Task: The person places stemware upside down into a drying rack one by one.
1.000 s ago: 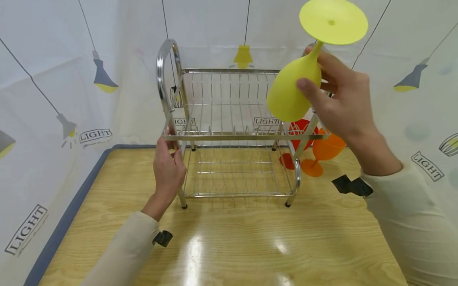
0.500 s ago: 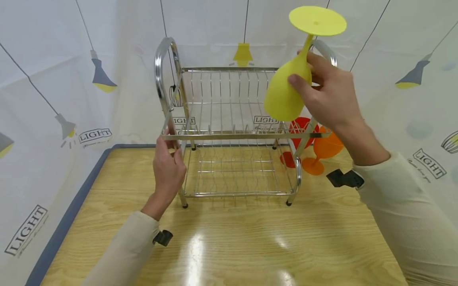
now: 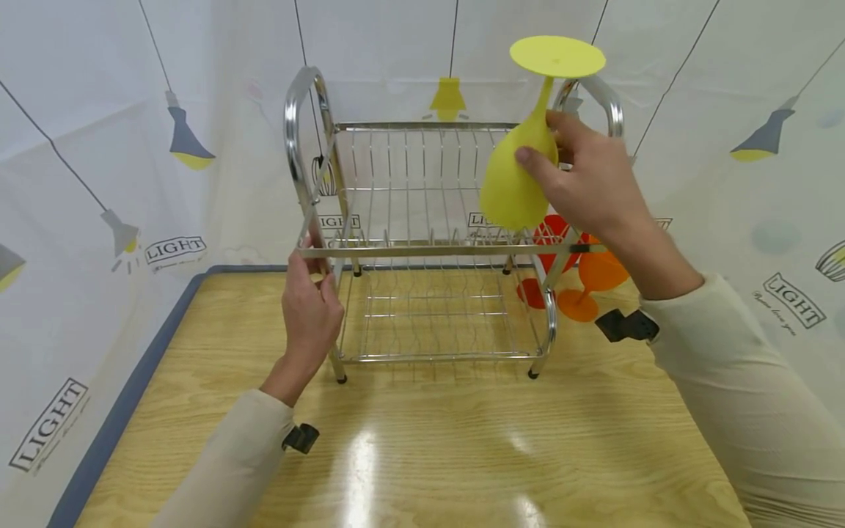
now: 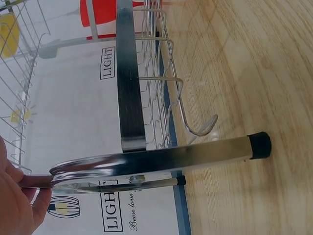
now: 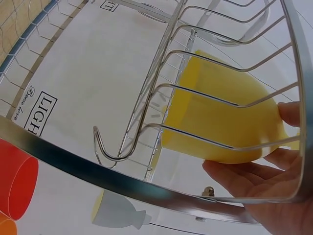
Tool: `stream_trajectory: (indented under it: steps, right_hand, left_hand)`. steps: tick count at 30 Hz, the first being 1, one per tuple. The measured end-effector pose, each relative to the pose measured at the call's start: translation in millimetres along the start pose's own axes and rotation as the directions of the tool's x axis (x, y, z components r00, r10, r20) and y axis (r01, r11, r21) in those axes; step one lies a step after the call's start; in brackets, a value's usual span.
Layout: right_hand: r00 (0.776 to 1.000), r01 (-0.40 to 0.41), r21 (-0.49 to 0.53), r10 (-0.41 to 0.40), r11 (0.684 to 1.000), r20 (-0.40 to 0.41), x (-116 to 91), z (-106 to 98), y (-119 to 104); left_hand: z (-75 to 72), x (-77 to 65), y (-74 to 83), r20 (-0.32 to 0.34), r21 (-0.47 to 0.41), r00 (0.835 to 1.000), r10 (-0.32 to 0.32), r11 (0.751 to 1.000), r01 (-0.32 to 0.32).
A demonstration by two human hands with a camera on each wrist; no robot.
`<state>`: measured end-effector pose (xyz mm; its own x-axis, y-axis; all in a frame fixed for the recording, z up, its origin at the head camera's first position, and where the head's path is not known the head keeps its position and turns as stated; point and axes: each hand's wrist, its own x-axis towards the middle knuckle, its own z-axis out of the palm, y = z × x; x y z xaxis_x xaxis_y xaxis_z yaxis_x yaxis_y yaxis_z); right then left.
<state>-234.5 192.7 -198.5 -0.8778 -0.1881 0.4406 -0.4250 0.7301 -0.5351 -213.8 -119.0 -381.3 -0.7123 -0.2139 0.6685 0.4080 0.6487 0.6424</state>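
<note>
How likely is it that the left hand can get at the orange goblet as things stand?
Probably not: the left hand holds the left side of the dish rack, and that rack stands between it and the orange goblet by the right end.

You have a goblet (image 3: 515,180) in plain, even yellow at the upper right of the head view, over a bright silver rack (image 3: 449,251) with black feet (image 3: 340,379). Right of centre, you see one red goblet (image 3: 549,264) and one orange goblet (image 3: 597,271). Your surface (image 3: 429,440) is honey-yellow with wood grain and white glare at lower centre. Your backdrop (image 3: 244,198) is white, printed with grey and yellow lamps and black "LIGHT" lettering, its border (image 3: 141,381) slate blue at left. Your sleeves (image 3: 726,381) are cream.
</note>
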Motion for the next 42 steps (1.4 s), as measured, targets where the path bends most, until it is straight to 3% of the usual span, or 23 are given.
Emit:
stream_trajectory:
  steps: [7,21,28,42]
  right_hand:
    - [0.996,-0.044,-0.068,0.049,0.997,0.078,0.3,2.7,-1.6]
    - [0.971,-0.097,-0.105,0.117,0.990,0.210,1.5,4.5,-1.5]
    - [0.970,-0.091,-0.117,0.115,0.989,0.215,2.9,5.1,-1.5]
    - [0.970,-0.105,-0.101,0.124,0.989,0.210,2.7,4.2,-3.1]
  left_hand:
    - [-1.4,0.5,-1.3,0.006,0.006,1.000,0.005,1.000,-0.005]
    - [-1.6,0.3,-0.3,0.021,0.021,1.000,-0.007,1.000,0.006]
    - [-1.5,1.5,-1.3,0.022,0.027,1.000,0.022,0.999,-0.022]
    - [-2.0,1.5,-2.3,0.034,0.019,0.999,0.014,1.000,-0.014]
